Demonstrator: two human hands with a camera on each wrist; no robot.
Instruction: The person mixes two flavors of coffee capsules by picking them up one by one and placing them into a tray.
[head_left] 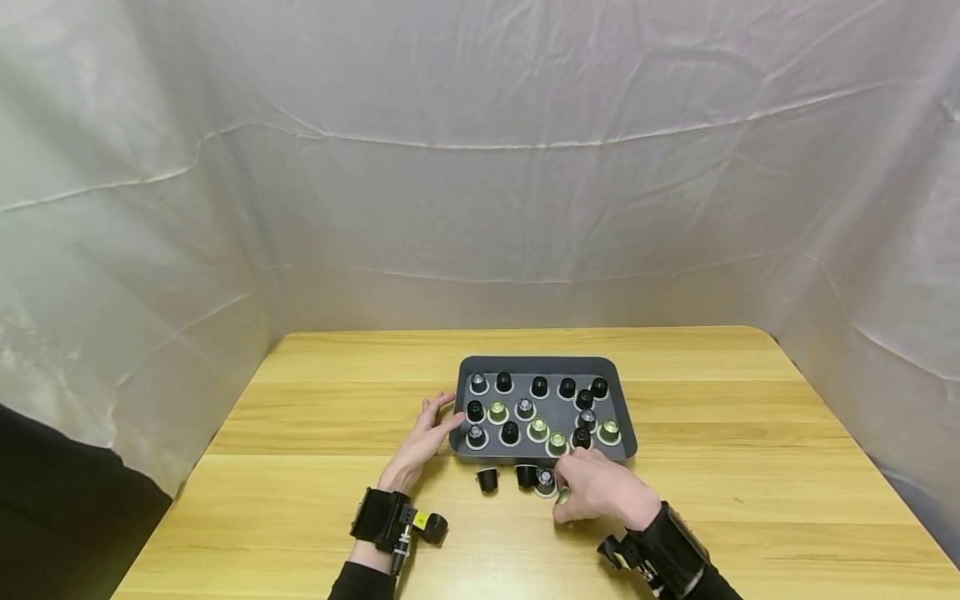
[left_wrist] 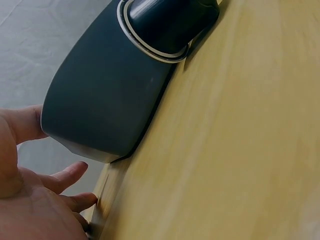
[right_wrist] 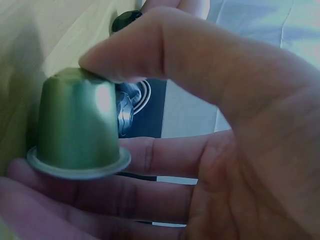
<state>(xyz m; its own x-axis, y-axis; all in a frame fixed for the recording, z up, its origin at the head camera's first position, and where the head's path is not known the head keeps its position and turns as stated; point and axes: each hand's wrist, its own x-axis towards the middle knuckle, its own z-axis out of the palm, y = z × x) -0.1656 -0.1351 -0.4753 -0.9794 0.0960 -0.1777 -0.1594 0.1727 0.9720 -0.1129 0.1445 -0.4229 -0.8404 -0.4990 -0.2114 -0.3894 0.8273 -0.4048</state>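
My right hand (head_left: 600, 487) pinches a green coffee capsule (right_wrist: 79, 122) just in front of the tray's near right side. In the right wrist view the thumb presses the capsule's narrow end and the fingers lie under its rimmed end. A dark grey tray (head_left: 543, 364) holds several capsules in black, green and silver, standing rim down. At the tray's left side is my left hand (head_left: 417, 446), fingers extended, with the thumb at the tray's edge. A silver capsule (head_left: 546, 481) stands beside the right fingertips, next to a black capsule (head_left: 527, 476).
Farther left on the wooden table (head_left: 315, 400) lies another black capsule (head_left: 487, 480), in front of the tray. Pale fabric sheets (head_left: 510, 208) hang behind the table and at both sides. Dark cloth (head_left: 67, 500) shows at the lower left.
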